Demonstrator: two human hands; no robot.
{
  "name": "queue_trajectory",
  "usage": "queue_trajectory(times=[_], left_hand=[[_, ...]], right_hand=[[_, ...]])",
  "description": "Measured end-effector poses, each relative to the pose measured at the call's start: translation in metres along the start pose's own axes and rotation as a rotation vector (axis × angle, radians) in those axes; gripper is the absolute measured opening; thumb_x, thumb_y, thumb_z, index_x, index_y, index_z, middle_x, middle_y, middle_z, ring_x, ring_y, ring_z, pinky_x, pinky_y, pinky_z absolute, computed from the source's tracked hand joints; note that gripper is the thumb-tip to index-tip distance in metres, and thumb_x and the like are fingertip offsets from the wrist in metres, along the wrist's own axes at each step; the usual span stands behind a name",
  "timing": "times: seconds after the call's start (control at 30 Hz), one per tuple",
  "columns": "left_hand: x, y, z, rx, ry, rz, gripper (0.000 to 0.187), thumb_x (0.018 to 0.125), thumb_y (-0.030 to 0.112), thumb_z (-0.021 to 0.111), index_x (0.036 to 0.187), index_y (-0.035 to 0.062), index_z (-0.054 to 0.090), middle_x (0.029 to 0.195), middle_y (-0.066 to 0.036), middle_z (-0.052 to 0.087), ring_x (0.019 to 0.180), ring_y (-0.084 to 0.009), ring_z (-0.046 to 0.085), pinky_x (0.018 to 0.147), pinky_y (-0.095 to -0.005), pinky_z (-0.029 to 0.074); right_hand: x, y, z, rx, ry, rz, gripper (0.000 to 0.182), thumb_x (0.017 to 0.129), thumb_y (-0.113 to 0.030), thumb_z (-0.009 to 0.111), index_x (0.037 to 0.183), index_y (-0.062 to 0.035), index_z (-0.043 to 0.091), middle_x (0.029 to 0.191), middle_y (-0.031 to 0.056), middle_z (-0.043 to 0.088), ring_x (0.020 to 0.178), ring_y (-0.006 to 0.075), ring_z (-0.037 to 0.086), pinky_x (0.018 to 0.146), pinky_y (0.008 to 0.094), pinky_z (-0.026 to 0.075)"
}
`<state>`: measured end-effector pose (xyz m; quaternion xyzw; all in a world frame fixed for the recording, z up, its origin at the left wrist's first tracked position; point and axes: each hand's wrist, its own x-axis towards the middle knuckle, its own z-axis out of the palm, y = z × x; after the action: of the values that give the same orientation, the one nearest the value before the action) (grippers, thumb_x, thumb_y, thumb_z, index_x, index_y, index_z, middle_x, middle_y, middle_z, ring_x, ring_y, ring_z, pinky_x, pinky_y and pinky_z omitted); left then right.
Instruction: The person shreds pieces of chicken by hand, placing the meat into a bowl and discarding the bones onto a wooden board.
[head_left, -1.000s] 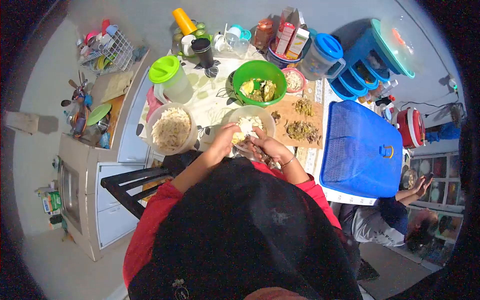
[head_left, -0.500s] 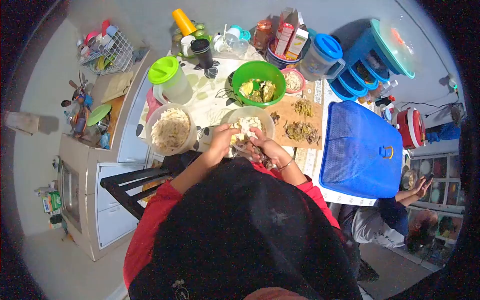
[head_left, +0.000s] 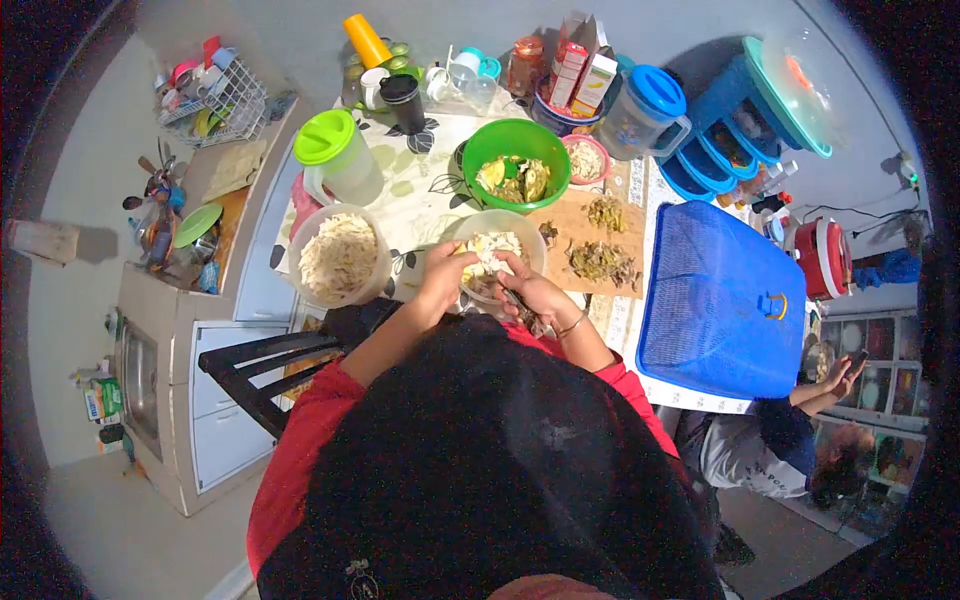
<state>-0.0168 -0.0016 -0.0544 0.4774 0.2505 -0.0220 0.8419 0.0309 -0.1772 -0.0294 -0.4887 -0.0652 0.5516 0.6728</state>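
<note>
At the far left a wire rack (head_left: 237, 97) holds dishes, and a black chair (head_left: 262, 372) stands near the bench (head_left: 425, 205). On the bench's left side, a big tub (head_left: 384, 265) is filled with pale shreds (head_left: 338, 255); the green-lidded pitcher (head_left: 350, 172) stands just behind it, and a black tumbler (head_left: 405, 106) is farther back. The left hand (head_left: 438, 283) has its thumb and fingertips closed on pale food (head_left: 484, 262), held over a smaller tub (head_left: 536, 240). The right hand (head_left: 536, 292) meets it from the other side, its fingers curled in against the same food; a dark thing shows beneath this hand, too unclear to name. Behind the smaller tub, the green bowl (head_left: 478, 150) holds yellowish and brownish pieces. Just right of it is a pink bowl (head_left: 603, 177) of pale bits, and in front of that a brown board (head_left: 572, 212) carries heaps of scraps (head_left: 603, 262). The blue mesh cover (head_left: 715, 300) lies farther right, beside the red cooler (head_left: 820, 257). At the far right another person (head_left: 758, 455) holds a phone (head_left: 858, 357).
</note>
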Motion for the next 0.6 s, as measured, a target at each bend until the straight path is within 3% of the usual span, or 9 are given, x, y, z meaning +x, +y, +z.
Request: queue_trajectory(times=[0.13,0.17,0.27,0.4,0.43,0.6], left_hand=[[0.004,-0.007,-0.001,0.082,0.016,0.055,0.029,0.078,0.0,0.054,0.107,-0.0054,0.056,0.093,-0.012,0.063,0.078,-0.0195,0.064,0.071,-0.0305,0.052],[0.004,-0.007,0.0,0.045,0.025,0.052,0.027,0.078,-0.001,0.054,0.104,-0.0055,0.056,0.092,-0.012,0.063,0.078,-0.0185,0.063,0.069,-0.0298,0.052],[0.002,-0.006,0.002,-0.021,0.049,0.04,0.023,0.077,-0.003,0.054,0.099,-0.0056,0.057,0.089,-0.011,0.063,0.078,-0.0166,0.061,0.066,-0.0285,0.051],[0.012,-0.015,-0.002,-0.049,0.063,0.069,0.022,0.077,-0.003,0.054,0.099,-0.0046,0.057,0.089,-0.01,0.062,0.078,-0.0167,0.061,0.067,-0.0289,0.051],[0.013,-0.016,-0.005,-0.059,0.067,0.078,0.022,0.078,-0.003,0.054,0.099,-0.0043,0.057,0.089,-0.01,0.062,0.078,-0.0168,0.061,0.067,-0.029,0.051],[0.003,-0.007,0.003,-0.023,-0.031,0.006,0.026,0.08,0.001,0.054,0.106,-0.0029,0.056,0.095,-0.011,0.062,0.08,-0.0197,0.063,0.07,-0.03,0.053]], right_hand=[[0.007,-0.002,-0.019,-0.171,0.337,-0.069,0.038,0.097,-0.017,0.04,0.133,-0.0192,0.028,0.066,0.0018,0.051,0.044,0.0093,0.042,0.038,0.0216,0.033],[0.007,0.0,-0.025,-0.052,0.236,-0.112,0.041,0.097,-0.02,0.041,0.135,-0.0205,0.027,0.065,0.0013,0.05,0.044,0.0091,0.041,0.037,0.0219,0.033],[-0.007,-0.012,0.001,-0.106,0.036,0.107,0.041,0.097,-0.021,0.042,0.135,-0.0206,0.028,0.063,0.0013,0.049,0.044,0.0095,0.041,0.037,0.0224,0.033],[0.014,-0.003,-0.005,-0.335,0.291,-0.019,0.036,0.097,-0.019,0.04,0.132,-0.0216,0.033,0.068,0.0012,0.048,0.042,0.009,0.041,0.034,0.0231,0.032],[0.012,-0.006,-0.007,-0.212,0.296,-0.005,0.039,0.096,-0.018,0.04,0.134,-0.0223,0.031,0.067,0.0013,0.047,0.044,0.0093,0.042,0.035,0.0232,0.033],[0.001,-0.009,-0.005,0.019,0.059,0.073,0.038,0.096,-0.018,0.04,0.133,-0.0213,0.028,0.069,0.0026,0.048,0.044,0.011,0.042,0.036,0.0233,0.034]])
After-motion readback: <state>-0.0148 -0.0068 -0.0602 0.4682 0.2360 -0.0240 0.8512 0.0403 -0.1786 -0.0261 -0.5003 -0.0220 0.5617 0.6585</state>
